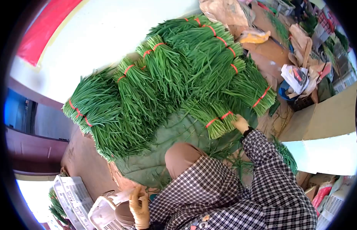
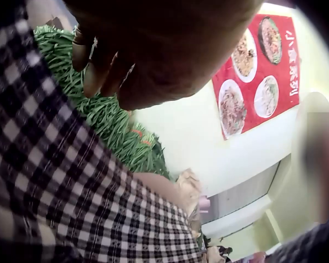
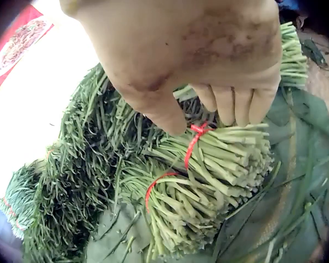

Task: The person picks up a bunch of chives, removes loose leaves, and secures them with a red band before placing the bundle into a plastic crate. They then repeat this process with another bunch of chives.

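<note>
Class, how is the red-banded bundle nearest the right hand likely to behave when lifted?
The bundle should mostly hold together, since a red band circles it. Its stems look thick and tightly packed, so that end may feel fairly stiff. The long, thin leaves would probably flop.

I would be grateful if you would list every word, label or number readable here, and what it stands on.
"小食系列": on the red poster, seen sideways in the left wrist view.
White bag: print too small to read.
Yellow packet: any print too blurred to read.
</note>
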A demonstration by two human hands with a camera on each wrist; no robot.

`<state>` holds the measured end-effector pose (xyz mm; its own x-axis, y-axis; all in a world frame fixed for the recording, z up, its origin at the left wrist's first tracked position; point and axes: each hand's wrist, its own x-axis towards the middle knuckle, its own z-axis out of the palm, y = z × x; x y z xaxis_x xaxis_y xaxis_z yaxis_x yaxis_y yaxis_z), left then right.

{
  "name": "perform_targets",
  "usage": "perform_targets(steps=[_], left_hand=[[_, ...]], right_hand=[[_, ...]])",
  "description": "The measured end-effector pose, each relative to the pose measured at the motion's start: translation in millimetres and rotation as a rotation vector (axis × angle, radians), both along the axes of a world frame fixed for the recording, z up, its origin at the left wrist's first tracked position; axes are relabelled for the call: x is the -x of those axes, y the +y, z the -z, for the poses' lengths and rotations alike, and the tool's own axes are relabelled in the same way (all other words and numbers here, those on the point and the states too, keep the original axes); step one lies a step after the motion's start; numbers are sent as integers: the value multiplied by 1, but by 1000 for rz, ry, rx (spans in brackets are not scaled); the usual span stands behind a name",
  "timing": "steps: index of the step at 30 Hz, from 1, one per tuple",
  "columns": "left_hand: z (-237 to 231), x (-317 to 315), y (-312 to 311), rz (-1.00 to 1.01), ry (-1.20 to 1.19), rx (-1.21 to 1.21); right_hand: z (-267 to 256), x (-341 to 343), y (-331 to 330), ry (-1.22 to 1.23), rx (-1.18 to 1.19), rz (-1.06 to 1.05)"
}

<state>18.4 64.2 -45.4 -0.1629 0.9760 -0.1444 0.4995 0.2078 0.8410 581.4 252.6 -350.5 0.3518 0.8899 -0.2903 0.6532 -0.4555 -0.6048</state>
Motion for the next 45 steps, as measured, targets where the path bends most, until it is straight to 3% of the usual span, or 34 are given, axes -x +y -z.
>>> perform_targets(steps=[3, 5, 8, 9, 10, 13, 15, 17, 20, 21, 22, 23, 25, 27, 28, 30, 31, 33, 34, 35, 36, 37, 38, 40, 42, 44, 45], left_hand=[[26, -5, 4, 105, 104, 46], [33, -4, 3, 79, 83, 130], [31, -10, 9, 60, 164, 220], [31, -11, 11, 85, 237, 200], [29, -13, 14, 113, 306, 180], [22, -25, 24, 24, 193, 233], [22, -22, 28, 73, 199, 204], [21, -18, 27, 123, 205, 169], [18, -17, 23, -1, 72, 193], [13, -19, 25, -19, 29, 193], [10, -19, 25, -36, -16, 193], [15, -13, 21, -50, -68, 165], [22, -4, 19, -80, -116, 133], [11, -9, 20, -93, -189, 110], [4, -14, 22, -86, -201, 97], [-10, -22, 27, -114, -264, 118], [-15, -28, 29, -111, -318, 94], [-38, -33, 34, -86, -331, 118], [-49, -35, 36, -68, -342, 153], [-48, -42, 38, 7, -286, -31], [-53, -45, 40, 9, -289, -47], [-58, -48, 41, 83, -373, -13], [-70, -54, 43, 156, -456, 22], [-77, -71, 42, 209, -683, 160], [-75, -84, 42, 335, -858, 203], [-58, -91, 46, 523, -1052, 290], [-44, -94, 50, 635, -1161, 333]], right_hand=[[24, 8, 21, -94, 192, 12], [6, 17, 42, -186, 443, -62], [1, 22, 52, -302, 545, -121], [11, 17, 58, -140, 584, -77], [11, 18, 61, -136, 589, -82], [3, 17, 63, -110, 602, -76], [-2, 4, 66, -89, 591, -116], [-30, -7, 70, -28, 552, -175], [-62, -40, 71, 66, 469, -288], [-69, -52, 66, 254, 445, -398], [-123, -38, 58, 100, 650, -405], [-140, -44, 31, 284, 383, -561], [-216, -17, -7, 838, 559, -11], [-146, -38, -62, 1488, 533, 196], [-151, -23, -93, 1566, 403, 341], [-159, -4, -143, 1445, 128, 123], [-159, 0, -155, 1444, 111, 116], [-159, 7, -172, 1054, 79, -239], [-167, 9, -173, 1052, 66, -245], [-184, 17, -171, 1602, 126, -48], [-203, 27, -172, 2139, 193, 176], [-233, 47, -179, 1562, -37, 22], [-237, 50, -180, 1558, -46, 3], [-237, 59, -174, 2038, 78, 120], [-238, 75, -164, 1992, 73, 159], [-275, 115, -145, 2195, 272, -30], [-300, 142, -143, 2163, 309, -60]])
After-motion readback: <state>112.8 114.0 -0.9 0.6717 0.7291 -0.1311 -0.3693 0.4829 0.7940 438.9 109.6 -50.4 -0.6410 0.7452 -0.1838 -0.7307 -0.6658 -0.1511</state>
